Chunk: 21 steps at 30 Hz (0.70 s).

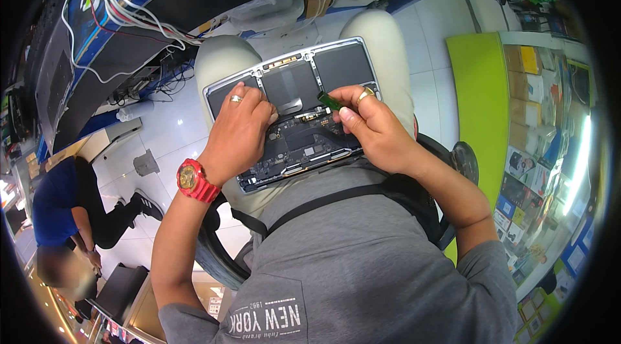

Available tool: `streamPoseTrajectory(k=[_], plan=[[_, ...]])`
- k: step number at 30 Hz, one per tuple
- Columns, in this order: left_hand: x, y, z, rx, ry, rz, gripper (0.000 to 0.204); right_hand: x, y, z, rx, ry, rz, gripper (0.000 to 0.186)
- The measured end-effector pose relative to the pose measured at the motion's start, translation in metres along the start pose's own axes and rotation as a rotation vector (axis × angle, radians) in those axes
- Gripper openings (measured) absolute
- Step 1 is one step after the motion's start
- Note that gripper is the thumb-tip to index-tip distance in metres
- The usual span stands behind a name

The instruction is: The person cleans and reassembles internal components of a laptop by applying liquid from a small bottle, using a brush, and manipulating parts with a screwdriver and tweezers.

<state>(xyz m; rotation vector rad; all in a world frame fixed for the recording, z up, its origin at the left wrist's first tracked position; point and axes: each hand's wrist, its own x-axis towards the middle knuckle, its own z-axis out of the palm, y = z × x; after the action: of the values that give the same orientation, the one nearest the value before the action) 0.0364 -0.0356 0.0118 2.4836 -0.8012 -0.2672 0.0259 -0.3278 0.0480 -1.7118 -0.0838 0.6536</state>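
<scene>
An opened laptop (pixel 291 147) lies across my lap, its dark battery cells along the far side and its circuit board nearer me. My left hand (pixel 242 118), with curled fingers, is over the left battery cells and the board's upper edge; whether it grips anything is hidden. My right hand (pixel 365 121) pinches a small green strip or card (pixel 328 99) between thumb and fingers, just above the connectors between the middle cell and the board.
Tangled cables (pixel 142 24) hang from a counter at upper left. A co-worker (pixel 68 202) in blue crouches at left. At right stand a lime-green panel (pixel 469 118) and a lit glass display case (pixel 537 182) of boxed goods. My seat (pixel 459 176) is beneath me.
</scene>
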Motion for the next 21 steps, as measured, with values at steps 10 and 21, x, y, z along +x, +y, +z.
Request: streamPoseTrajectory(k=[10, 21], plan=[[0.004, 0.003, -0.004, -0.145, -0.03, -0.117, 0.006, 0.001, 0.007, 0.009, -0.063, 0.011, -0.045, 0.029], [0.002, 0.002, -0.002, -0.161, 0.019, -0.123, 0.005, 0.002, 0.009, 0.012, -0.063, -0.001, -0.014, 0.029]])
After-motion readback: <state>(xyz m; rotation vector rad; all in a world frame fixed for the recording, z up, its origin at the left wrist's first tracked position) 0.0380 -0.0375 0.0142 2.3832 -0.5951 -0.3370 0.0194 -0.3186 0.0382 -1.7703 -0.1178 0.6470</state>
